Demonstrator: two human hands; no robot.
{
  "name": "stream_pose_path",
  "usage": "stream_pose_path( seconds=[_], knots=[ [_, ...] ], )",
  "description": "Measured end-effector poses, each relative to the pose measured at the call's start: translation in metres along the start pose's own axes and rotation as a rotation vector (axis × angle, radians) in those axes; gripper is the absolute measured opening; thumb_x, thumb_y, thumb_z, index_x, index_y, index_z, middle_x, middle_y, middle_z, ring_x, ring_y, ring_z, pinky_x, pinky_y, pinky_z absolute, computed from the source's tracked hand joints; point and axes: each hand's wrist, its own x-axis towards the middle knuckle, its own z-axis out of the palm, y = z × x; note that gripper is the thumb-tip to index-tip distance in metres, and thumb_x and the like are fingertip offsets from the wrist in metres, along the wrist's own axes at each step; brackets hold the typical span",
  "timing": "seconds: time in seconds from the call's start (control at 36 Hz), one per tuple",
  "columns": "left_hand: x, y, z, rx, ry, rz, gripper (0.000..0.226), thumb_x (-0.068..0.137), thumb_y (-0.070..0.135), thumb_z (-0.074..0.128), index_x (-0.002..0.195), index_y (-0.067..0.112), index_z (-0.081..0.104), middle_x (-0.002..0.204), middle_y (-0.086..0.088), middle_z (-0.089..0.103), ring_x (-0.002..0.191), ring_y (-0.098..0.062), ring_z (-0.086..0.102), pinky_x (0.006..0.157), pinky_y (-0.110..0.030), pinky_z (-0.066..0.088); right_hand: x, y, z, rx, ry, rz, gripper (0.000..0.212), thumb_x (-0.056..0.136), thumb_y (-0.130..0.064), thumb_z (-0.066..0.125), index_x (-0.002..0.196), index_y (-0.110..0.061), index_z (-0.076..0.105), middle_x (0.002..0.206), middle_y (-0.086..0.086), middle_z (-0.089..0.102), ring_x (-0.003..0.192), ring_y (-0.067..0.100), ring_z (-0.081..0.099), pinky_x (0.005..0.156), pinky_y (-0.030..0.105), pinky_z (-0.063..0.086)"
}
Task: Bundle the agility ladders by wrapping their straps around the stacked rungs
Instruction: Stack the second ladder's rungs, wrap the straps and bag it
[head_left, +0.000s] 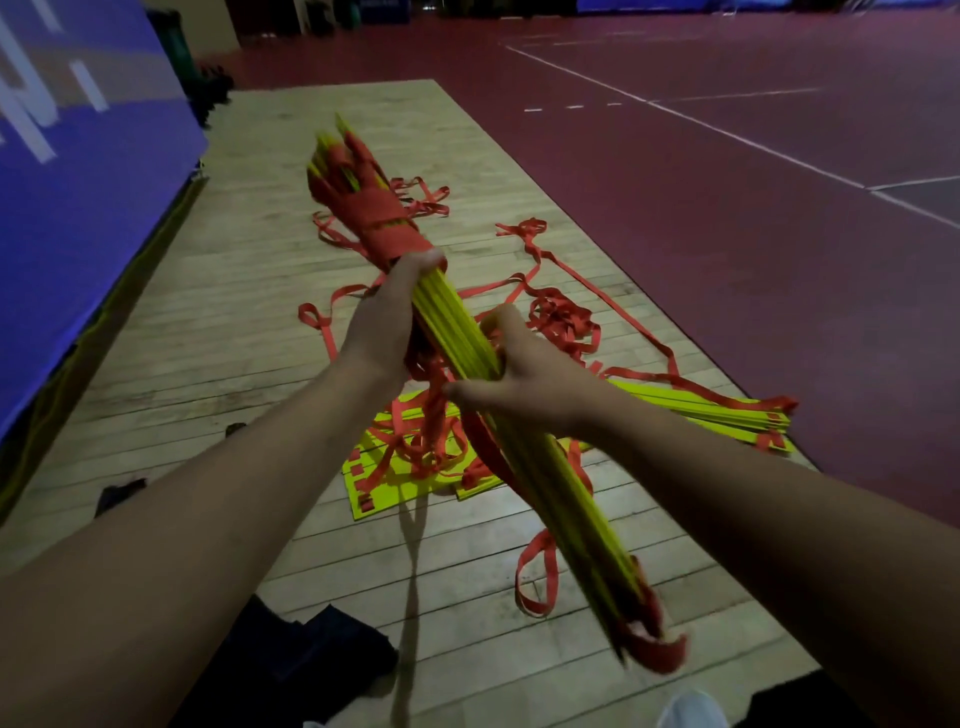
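Above a pale wooden plank floor (208, 338), we see a person's left hand (387, 317) clenched round a bundle of flat yellow plastic rungs (457, 327), just below the red webbing strap (384, 218) wound about its far end; the right hand (524, 374) grasps the same bundle nearer the camera. Loose red straps (561, 312) and a second yellow rung stack (701, 410) lie beneath. White lettering on the blue panel (78, 182) at left reads to us as strokes only

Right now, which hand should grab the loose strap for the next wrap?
Probably the right hand: the loose straps hang beside it, while the left hand grips the rung stack beside the finished wrap.
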Motion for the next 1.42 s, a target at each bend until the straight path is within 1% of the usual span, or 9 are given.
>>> stream_pose_path(
  seconds=[0.11, 0.25, 0.42, 0.56, 0.67, 0.78, 0.94, 1.22, 1.42],
  knots=[
    [0.0, 0.01, -0.007, -0.132, -0.218, 0.052, 0.039, 0.07, 0.048, 0.072, 0.089, 0.016, 0.063, 0.07, 0.002, 0.06, 0.068, -0.016, 0.063, 0.068, -0.032, 0.052, -0.007, 0.004, -0.019, 0.298, -0.125, 0.053, 0.048, 0.086, -0.056, 0.061, 0.124, -0.027, 0.06, 0.113, -0.011, 0.064, 0.116, 0.013, 0.058, 0.104, 0.04, 0.047],
    [0.001, 0.011, -0.007, -0.188, -0.338, 0.082, 0.049, 0.066, 0.054, 0.069, 0.093, 0.013, 0.063, 0.077, -0.002, 0.058, 0.075, -0.02, 0.063, 0.073, -0.036, 0.054, -0.013, 0.005, -0.02, 0.674, -0.345, 0.202, 0.043, 0.083, -0.05, 0.055, 0.107, -0.015, 0.063, 0.08, -0.002, 0.073, 0.074, 0.015, 0.071, 0.067, 0.029, 0.058],
    [0.007, 0.015, -0.015, -0.092, -0.397, 0.053, 0.047, 0.066, 0.055, 0.069, 0.092, 0.016, 0.067, 0.081, -0.003, 0.064, 0.081, -0.022, 0.066, 0.083, -0.039, 0.052, -0.014, 0.001, -0.016, 0.803, -0.501, 0.164, 0.043, 0.093, -0.045, 0.056, 0.111, -0.006, 0.057, 0.09, 0.014, 0.067, 0.074, 0.028, 0.067, 0.069, 0.038, 0.058],
    [0.011, 0.021, -0.03, 0.307, -0.477, -0.1, 0.098, 0.059, 0.084, 0.065, 0.122, 0.009, 0.061, 0.091, -0.007, 0.073, 0.078, -0.027, 0.07, 0.068, -0.04, 0.057, -0.018, 0.001, -0.024, 0.61, -0.207, 0.11, 0.033, 0.097, -0.036, 0.062, 0.111, -0.006, 0.06, 0.088, 0.016, 0.069, 0.073, 0.031, 0.067, 0.066, 0.037, 0.059],
    [0.011, 0.015, -0.025, 0.373, -0.447, -0.149, 0.069, 0.087, 0.062, 0.05, 0.114, 0.0, 0.059, 0.069, -0.01, 0.057, 0.052, -0.02, 0.055, 0.048, -0.03, 0.051, -0.015, 0.004, -0.018, 0.358, -0.042, 0.124, 0.04, 0.094, -0.037, 0.066, 0.119, -0.006, 0.059, 0.095, 0.016, 0.069, 0.078, 0.028, 0.069, 0.064, 0.035, 0.06],
    [0.006, 0.002, -0.012, 0.367, -0.242, -0.077, 0.054, 0.09, 0.059, 0.056, 0.087, 0.005, 0.061, 0.056, -0.006, 0.051, 0.045, -0.019, 0.049, 0.051, -0.028, 0.041, -0.009, 0.006, -0.008, -0.02, 0.03, 0.085, 0.048, 0.094, -0.045, 0.065, 0.123, -0.009, 0.051, 0.1, 0.012, 0.068, 0.083, 0.025, 0.071, 0.078, 0.048, 0.062],
    [0.006, 0.006, -0.011, 0.18, -0.042, -0.011, 0.055, 0.081, 0.066, 0.063, 0.087, 0.012, 0.059, 0.062, -0.003, 0.051, 0.049, -0.016, 0.048, 0.053, -0.029, 0.043, -0.01, 0.006, -0.002, -0.066, 0.029, 0.028, 0.05, 0.094, -0.049, 0.063, 0.128, -0.015, 0.049, 0.096, -0.003, 0.06, 0.083, 0.01, 0.063, 0.067, 0.026, 0.056],
    [0.009, 0.001, -0.011, 0.348, -0.104, -0.133, 0.048, 0.086, 0.056, 0.066, 0.094, 0.009, 0.064, 0.075, -0.008, 0.066, 0.058, -0.019, 0.068, 0.061, -0.029, 0.057, -0.006, 0.004, 0.014, -0.7, 0.324, 0.03, 0.043, 0.098, -0.049, 0.055, 0.122, -0.017, 0.042, 0.092, -0.003, 0.05, 0.077, 0.018, 0.052, 0.061, 0.031, 0.037],
    [0.004, 0.0, -0.006, 0.21, 0.053, 0.067, 0.056, 0.07, 0.069, 0.067, 0.083, 0.015, 0.066, 0.077, -0.007, 0.062, 0.071, -0.024, 0.06, 0.075, -0.038, 0.049, -0.007, -0.004, 0.011, -0.504, 0.265, -0.081, 0.039, 0.098, -0.05, 0.055, 0.116, -0.019, 0.04, 0.084, -0.007, 0.053, 0.072, 0.015, 0.058, 0.057, 0.028, 0.041]
  ],
)
